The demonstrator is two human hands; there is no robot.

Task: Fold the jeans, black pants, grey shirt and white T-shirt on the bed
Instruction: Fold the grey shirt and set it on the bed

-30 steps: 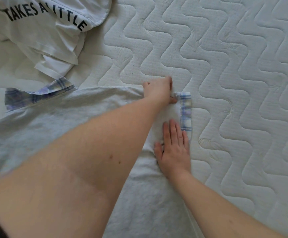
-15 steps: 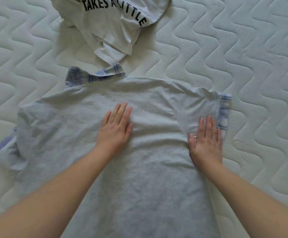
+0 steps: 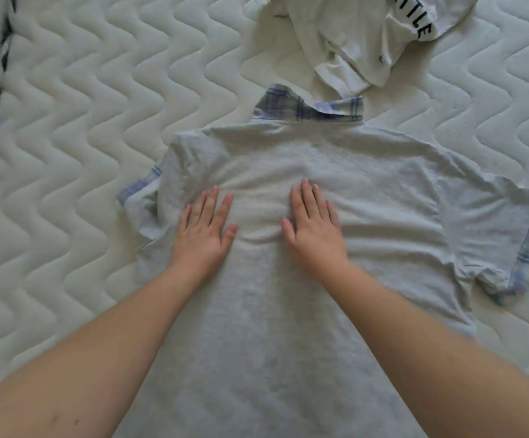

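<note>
From the head view, both hands now lie flat on the grey shirt (image 3: 304, 279), side by side near its middle. The left hand (image 3: 204, 232) presses just inside the left sleeve; the right hand (image 3: 315, 229) sits at the centre of the back. Fingers are spread, palms down, gripping nothing, only pressing the cloth. A small ridge of fabric bunches between the two hands.

The shirt lies back-up on the bed (image 3: 83, 121), plaid collar (image 3: 307, 107) toward the far edge, right sleeve spread out toward the right edge, left sleeve tucked and crumpled. The white T-shirt (image 3: 351, 42) sits in a heap just beyond the collar, touching it, still unfolded. Jeans and black pants are not in sight.

Half a second ago the right hand rested out by the right sleeve cuff and the left at the centre; both have shifted leftward. I take it the smoothing is nearly done and the left sleeve wants straightening before any fold.
</note>
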